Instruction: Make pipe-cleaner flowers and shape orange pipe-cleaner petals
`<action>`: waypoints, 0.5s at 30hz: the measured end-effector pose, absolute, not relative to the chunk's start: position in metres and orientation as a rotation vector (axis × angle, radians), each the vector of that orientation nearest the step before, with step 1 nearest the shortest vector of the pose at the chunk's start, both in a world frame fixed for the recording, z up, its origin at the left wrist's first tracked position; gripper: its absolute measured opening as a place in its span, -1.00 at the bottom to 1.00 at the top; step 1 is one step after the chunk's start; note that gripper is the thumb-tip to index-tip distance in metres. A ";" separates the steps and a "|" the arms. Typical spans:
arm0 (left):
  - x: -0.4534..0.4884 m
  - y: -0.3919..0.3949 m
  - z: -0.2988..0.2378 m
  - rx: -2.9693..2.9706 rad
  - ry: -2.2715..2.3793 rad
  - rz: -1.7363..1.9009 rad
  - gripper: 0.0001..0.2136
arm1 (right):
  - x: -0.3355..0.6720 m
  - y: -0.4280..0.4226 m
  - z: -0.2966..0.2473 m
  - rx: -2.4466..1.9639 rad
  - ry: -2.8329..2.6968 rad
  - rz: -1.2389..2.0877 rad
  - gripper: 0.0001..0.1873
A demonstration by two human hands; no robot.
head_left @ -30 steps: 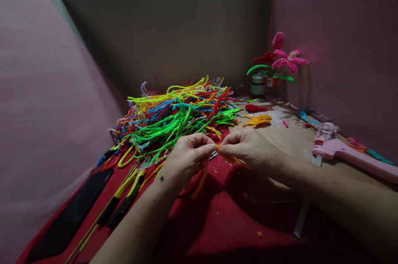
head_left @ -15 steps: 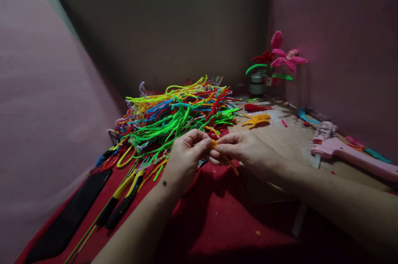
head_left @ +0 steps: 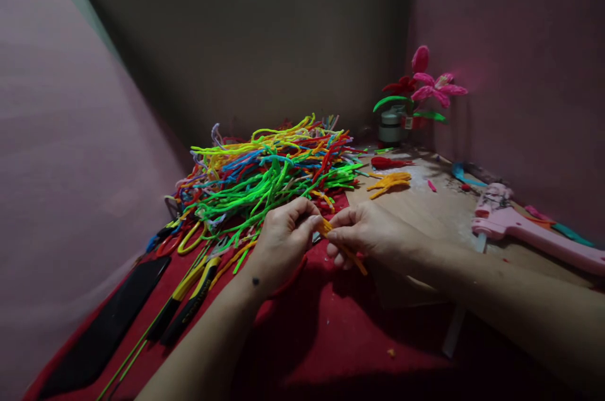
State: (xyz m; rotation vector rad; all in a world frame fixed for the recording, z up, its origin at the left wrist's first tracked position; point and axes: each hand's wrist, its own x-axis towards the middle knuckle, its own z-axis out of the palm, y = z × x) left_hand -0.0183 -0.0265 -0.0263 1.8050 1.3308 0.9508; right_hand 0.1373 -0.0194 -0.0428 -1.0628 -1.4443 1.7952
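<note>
Between my hands is an orange pipe cleaner piece (head_left: 354, 257), bent or bunched, with its tail sticking out below my right fingers. My left hand (head_left: 286, 240) pinches its upper left end between thumb and forefinger. With its thumb and fingers closed, my right hand (head_left: 373, 231) grips it lower down. Just beyond my hands lies a big heap of coloured pipe cleaners (head_left: 274, 180), green, yellow, blue, red and orange. On the board to the right rests a folded orange pipe cleaner bundle (head_left: 390, 183).
Pliers (head_left: 193, 294) with yellow and black handles lie at left, beside a black flat object (head_left: 108, 325). A pink glue gun (head_left: 534, 231) rests on the right of the board (head_left: 439, 212). Pink fuzzy flowers (head_left: 437, 89) stand at the back. Red cloth (head_left: 321, 338) covers the front.
My hands have drawn slightly apart, and more of the orange piece shows between them. Its tail has shifted a little down and right.
</note>
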 end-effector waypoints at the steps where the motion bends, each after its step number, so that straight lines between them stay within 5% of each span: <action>1: -0.018 -0.027 -0.027 1.847 1.362 0.950 -0.88 | 0.137 -0.019 -0.043 -1.073 -1.446 1.807 -0.83; 15: -0.016 -0.027 -0.019 1.469 1.231 0.921 -0.87 | 0.141 -0.019 -0.039 -0.988 -1.502 1.836 -0.91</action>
